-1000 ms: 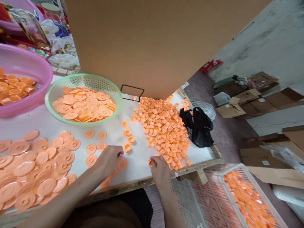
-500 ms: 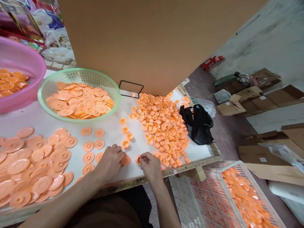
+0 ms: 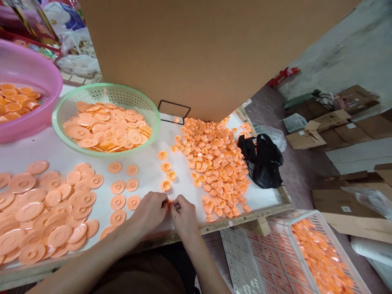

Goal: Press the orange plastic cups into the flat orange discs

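My left hand (image 3: 153, 210) and my right hand (image 3: 184, 216) meet low over the table's front edge, fingers pinched. A bit of orange plastic (image 3: 169, 202) shows between the fingertips; most of it is hidden. Judging by the earlier frame, the left has a small orange saucer and the right a small orange cup. Just beyond the hands stand several loose orange cups (image 3: 165, 185). To the left, small flat saucers (image 3: 118, 202) lie in two columns, each with a raised ring. A heap of cups (image 3: 217, 163) spreads to the right.
Larger saucers (image 3: 30, 211) are piled at left. Behind them stand a green colander (image 3: 156, 126) of saucers and a pink basin (image 3: 56, 94) of orange pieces. A tall cardboard sheet (image 3: 199, 61) rises at the back. A black bag (image 3: 265, 163) lies right; a white crate (image 3: 290, 228) sits below.
My right hand has moved left and my left hand slightly, so their fingertips now meet. The disc and cup that showed at the fingers are mostly covered. The view has shifted slightly.
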A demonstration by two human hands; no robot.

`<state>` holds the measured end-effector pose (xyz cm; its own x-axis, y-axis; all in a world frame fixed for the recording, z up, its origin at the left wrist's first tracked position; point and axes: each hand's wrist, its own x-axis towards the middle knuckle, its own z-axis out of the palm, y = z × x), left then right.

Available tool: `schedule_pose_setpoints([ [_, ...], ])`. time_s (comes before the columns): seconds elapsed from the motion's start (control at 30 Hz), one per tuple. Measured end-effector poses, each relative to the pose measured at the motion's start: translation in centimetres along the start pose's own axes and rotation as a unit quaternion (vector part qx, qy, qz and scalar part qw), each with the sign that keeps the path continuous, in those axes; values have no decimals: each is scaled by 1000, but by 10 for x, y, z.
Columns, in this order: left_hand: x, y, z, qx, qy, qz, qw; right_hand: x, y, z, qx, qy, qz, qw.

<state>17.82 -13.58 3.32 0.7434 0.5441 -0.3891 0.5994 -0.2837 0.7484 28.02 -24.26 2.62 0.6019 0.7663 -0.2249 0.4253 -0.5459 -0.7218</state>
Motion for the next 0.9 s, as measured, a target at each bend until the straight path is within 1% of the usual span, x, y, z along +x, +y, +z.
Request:
schedule_pose_setpoints([
  [0.1, 3, 5, 2, -65, -5, -36, 997, 0, -2, 0, -5, -7, -1, 1000],
  [0.17, 4, 6, 3, -62, -5, -54, 997, -1, -2, 1, -11, -12, -2, 1000],
  [0.23, 5, 6, 7, -31, 1, -65, 997, -2, -2, 2, -19, -14, 0, 1000],
  [0.3, 4, 4, 11, -9, 10, -58, 998, -5, 1, 6, -19, -10, 6, 1000],
  [0.43, 0, -3, 18, -7, 27, -3, 1000, -13, 8, 16, 9, 24, 25, 999],
  [0.5, -1, -5, 19, -7, 27, 2, 1000, -15, 8, 20, 17, 36, 25, 999],
  [0.57, 0, -5, 19, -3, 30, 2, 1000, -11, 7, 23, 19, 46, 23, 998],
  [0.63, 5, -4, 18, -3, 51, 10, 999, -2, 4, 24, 21, 64, 12, 998],
  [0.73, 9, -5, 8, -34, 93, 6, 995, 14, 1, 14, 28, 64, -32, 997],
  [0.8, 6, -11, -5, -55, 109, -13, 992, 24, 1, -1, 6, 83, -39, 996],
  [0.87, 0, -22, -20, -40, 136, -14, 990, 34, 5, -19, -60, 144, 0, 988],
  [0.9, -3, -28, -28, -11, 152, -3, 988, 38, 7, -28, -103, 170, 28, 980],
])
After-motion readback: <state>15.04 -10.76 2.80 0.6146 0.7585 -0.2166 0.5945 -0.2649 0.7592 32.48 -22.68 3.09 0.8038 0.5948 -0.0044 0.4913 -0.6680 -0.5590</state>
